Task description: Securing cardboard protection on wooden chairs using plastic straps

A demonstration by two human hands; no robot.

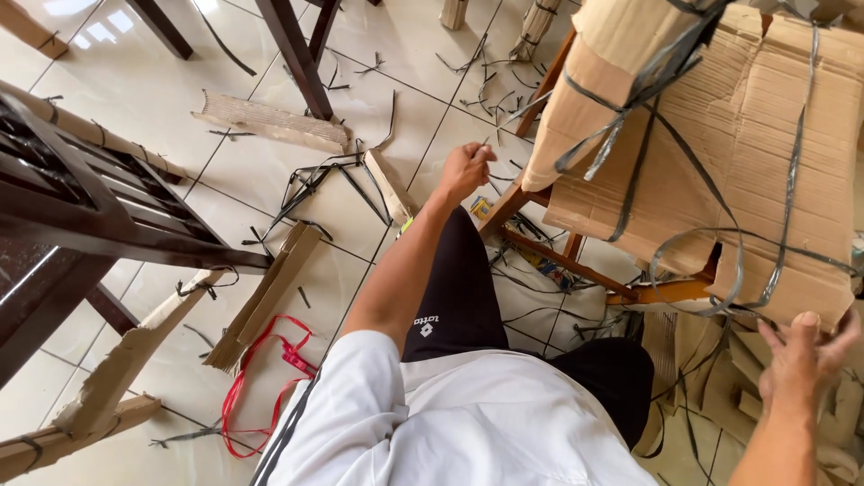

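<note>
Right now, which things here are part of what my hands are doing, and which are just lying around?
In hand:
- left hand by the wooden leg
- right hand on the strapped cardboard wrapping

Lying about:
- red strap
- cardboard strips
- dark chair
- cut black straps

White short-sleeved shirt with dark side stripe, black shorts with small white logo, bare forearms

- Glossy white tile floor (pixel 153 99), pretty messy.
- Dark wooden chair leg (pixel 297 58) stands on it up top.
- Torn cardboard strip (pixel 270 121) lies just left of that leg.
- Tangle of black plastic strapping (pixel 315 184) sits just below it.
- Red strap (pixel 265 382) is well below the leg, beside a longer cardboard piece (pixel 265 297).
</note>
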